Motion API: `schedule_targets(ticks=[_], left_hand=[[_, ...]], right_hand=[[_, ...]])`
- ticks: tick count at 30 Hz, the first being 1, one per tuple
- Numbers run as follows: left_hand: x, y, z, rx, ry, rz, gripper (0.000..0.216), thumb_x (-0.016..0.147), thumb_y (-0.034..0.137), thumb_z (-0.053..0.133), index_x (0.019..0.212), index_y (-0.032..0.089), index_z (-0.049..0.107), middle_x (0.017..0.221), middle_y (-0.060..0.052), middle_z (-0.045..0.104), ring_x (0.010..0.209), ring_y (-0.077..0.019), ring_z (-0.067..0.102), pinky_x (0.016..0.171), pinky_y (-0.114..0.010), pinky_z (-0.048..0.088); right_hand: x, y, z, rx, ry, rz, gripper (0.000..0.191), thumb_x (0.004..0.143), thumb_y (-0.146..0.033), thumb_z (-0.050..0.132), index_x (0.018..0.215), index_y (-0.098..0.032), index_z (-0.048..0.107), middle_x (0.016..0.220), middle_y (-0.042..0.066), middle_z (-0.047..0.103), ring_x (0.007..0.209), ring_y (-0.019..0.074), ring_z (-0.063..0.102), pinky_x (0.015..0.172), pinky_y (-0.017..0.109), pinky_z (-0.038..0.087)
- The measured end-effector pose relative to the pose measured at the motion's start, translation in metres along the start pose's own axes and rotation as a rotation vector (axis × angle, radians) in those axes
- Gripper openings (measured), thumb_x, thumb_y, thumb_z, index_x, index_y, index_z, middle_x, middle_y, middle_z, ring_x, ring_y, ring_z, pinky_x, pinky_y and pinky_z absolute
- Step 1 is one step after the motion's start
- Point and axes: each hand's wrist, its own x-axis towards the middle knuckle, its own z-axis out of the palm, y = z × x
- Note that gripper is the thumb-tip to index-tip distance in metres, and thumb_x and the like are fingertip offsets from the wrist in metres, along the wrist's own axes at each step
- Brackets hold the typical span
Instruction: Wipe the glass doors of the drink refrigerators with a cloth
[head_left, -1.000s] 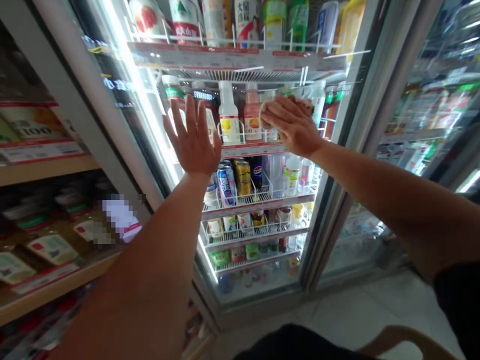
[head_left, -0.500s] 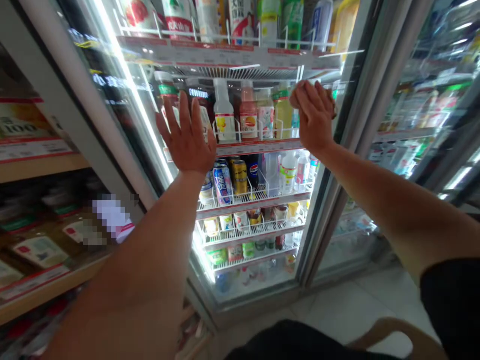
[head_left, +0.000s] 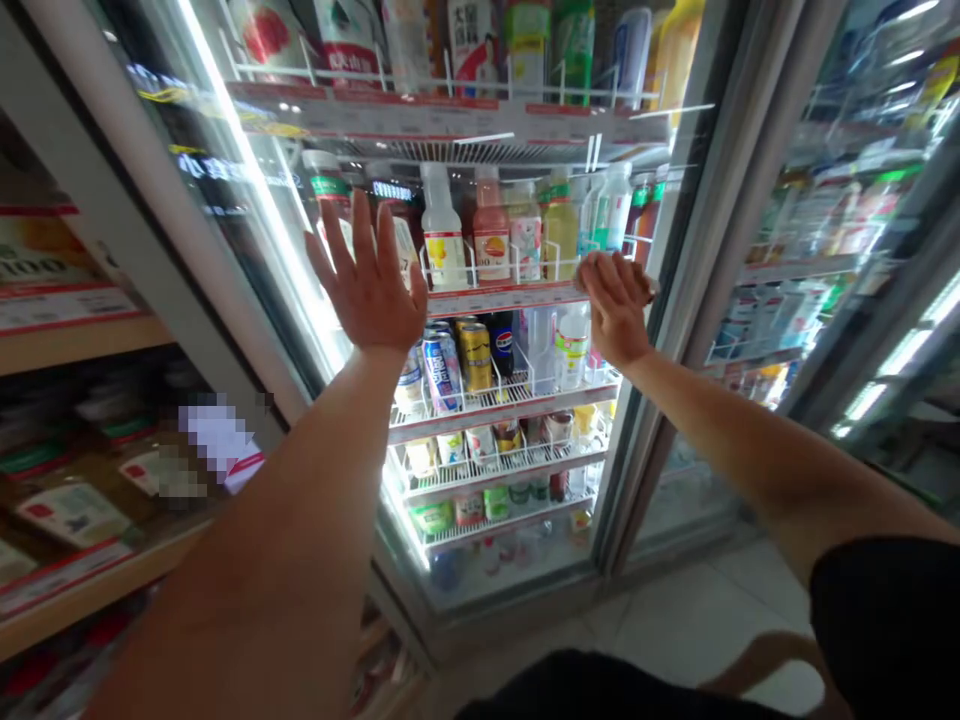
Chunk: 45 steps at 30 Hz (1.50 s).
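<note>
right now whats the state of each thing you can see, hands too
left hand: open, fingers spread, palm toward the glass
right hand: fingers bent over the cloth, at the glass
cloth: bunched, mostly hidden by the right hand
glass door: looks shut
light strip: lit
gold can: upright on a shelf
pink bottle: upright, behind the glass

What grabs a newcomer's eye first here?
Probably the two bare hands up at the cooler's glass door: the left hand with fingers spread, the right hand over what looks like a cloth. Then the glaring light strip along the cooler's left side, and the gold can on the shelf below and between the hands.
</note>
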Motion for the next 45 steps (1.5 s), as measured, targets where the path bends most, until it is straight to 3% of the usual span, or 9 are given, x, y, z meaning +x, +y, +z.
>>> schedule_targets(ticks=[4, 10, 16, 22, 28, 31, 35, 40, 45], left_hand=[[-0.001, 0.006, -0.003, 0.014, -0.022, -0.045, 0.074, 0.099, 0.059, 0.033, 0.165, 0.028, 0.029, 0.175, 0.007, 0.014, 0.158, -0.0138, -0.021, 0.132, -0.040, -0.019], [0.000, 0.005, -0.004, -0.008, -0.016, -0.025, 0.077, 0.098, 0.060, 0.037, 0.165, 0.022, 0.031, 0.175, 0.004, 0.016, 0.161, -0.0185, -0.016, 0.133, -0.044, -0.019], [0.000, 0.005, -0.004, 0.025, -0.032, -0.035, 0.076, 0.100, 0.059, 0.038, 0.165, 0.021, 0.030, 0.176, -0.002, 0.018, 0.163, -0.0211, -0.010, 0.133, -0.047, -0.017], [0.000, 0.003, -0.003, 0.039, -0.019, -0.013, 0.076, 0.100, 0.058, 0.039, 0.165, 0.019, 0.031, 0.175, -0.005, 0.020, 0.164, -0.0245, -0.007, 0.133, -0.052, -0.015], [0.000, 0.005, -0.005, 0.154, -0.058, -0.021, 0.074, 0.102, 0.055, 0.034, 0.167, 0.018, 0.028, 0.176, -0.004, 0.016, 0.163, -0.0224, -0.010, 0.134, -0.048, -0.014], [0.000, 0.006, -0.005, 0.148, -0.059, -0.032, 0.076, 0.102, 0.058, 0.032, 0.167, 0.019, 0.028, 0.176, -0.004, 0.016, 0.163, -0.0227, -0.010, 0.134, -0.047, -0.015], [0.000, 0.006, -0.005, 0.136, -0.074, -0.053, 0.077, 0.101, 0.060, 0.033, 0.167, 0.020, 0.027, 0.176, -0.002, 0.015, 0.163, -0.0217, -0.011, 0.133, -0.046, -0.016], [0.000, 0.006, -0.004, 0.073, -0.055, -0.056, 0.079, 0.100, 0.064, 0.033, 0.165, 0.020, 0.029, 0.176, -0.003, 0.018, 0.163, -0.0224, -0.010, 0.133, -0.048, -0.018], [-0.002, 0.003, -0.001, 0.127, -0.022, -0.021, 0.076, 0.102, 0.059, 0.031, 0.165, 0.017, 0.030, 0.176, -0.005, 0.019, 0.163, -0.0220, -0.009, 0.133, -0.047, -0.015]], right_hand=[[-0.014, -0.011, 0.005, 0.110, -0.116, -0.206, 0.057, 0.104, -0.021, 0.040, 0.153, -0.048, 0.050, 0.153, -0.006, 0.061, 0.152, 0.0249, 0.047, 0.125, 0.058, 0.041], [0.016, -0.031, 0.009, 0.118, 0.045, -0.042, 0.057, 0.105, -0.021, 0.036, 0.160, -0.035, 0.045, 0.164, 0.002, 0.050, 0.159, 0.0295, 0.033, 0.128, 0.063, 0.034], [0.024, -0.071, 0.016, 0.187, -0.226, -0.283, 0.066, 0.104, -0.013, 0.036, 0.162, -0.046, 0.036, 0.162, -0.009, 0.051, 0.157, 0.0217, 0.037, 0.133, 0.051, 0.032], [0.057, -0.091, 0.027, 0.098, -0.079, -0.079, 0.071, 0.103, -0.009, 0.033, 0.168, -0.036, 0.026, 0.170, -0.003, 0.038, 0.163, 0.0263, 0.020, 0.135, 0.056, 0.024], [0.027, -0.116, 0.036, 0.209, -0.288, -0.410, 0.069, 0.103, -0.009, 0.038, 0.162, -0.046, 0.037, 0.162, -0.012, 0.050, 0.157, 0.0163, 0.037, 0.133, 0.042, 0.031], [0.049, -0.118, 0.034, 0.192, -0.201, -0.287, 0.069, 0.103, -0.010, 0.036, 0.164, -0.044, 0.033, 0.165, -0.013, 0.045, 0.160, 0.0182, 0.031, 0.135, 0.046, 0.029], [0.057, -0.128, 0.037, 0.122, -0.126, -0.139, 0.059, 0.106, -0.015, 0.030, 0.158, -0.039, 0.047, 0.166, -0.015, 0.044, 0.161, 0.0188, 0.028, 0.135, 0.039, 0.027], [0.036, -0.142, 0.036, 0.222, -0.393, -0.496, 0.060, 0.105, -0.011, 0.037, 0.155, -0.042, 0.049, 0.162, -0.013, 0.050, 0.157, 0.0147, 0.037, 0.133, 0.041, 0.032], [0.052, -0.129, 0.033, 0.191, -0.218, -0.278, 0.067, 0.104, -0.009, 0.038, 0.161, -0.044, 0.040, 0.166, -0.011, 0.045, 0.161, 0.0212, 0.030, 0.134, 0.050, 0.028]])
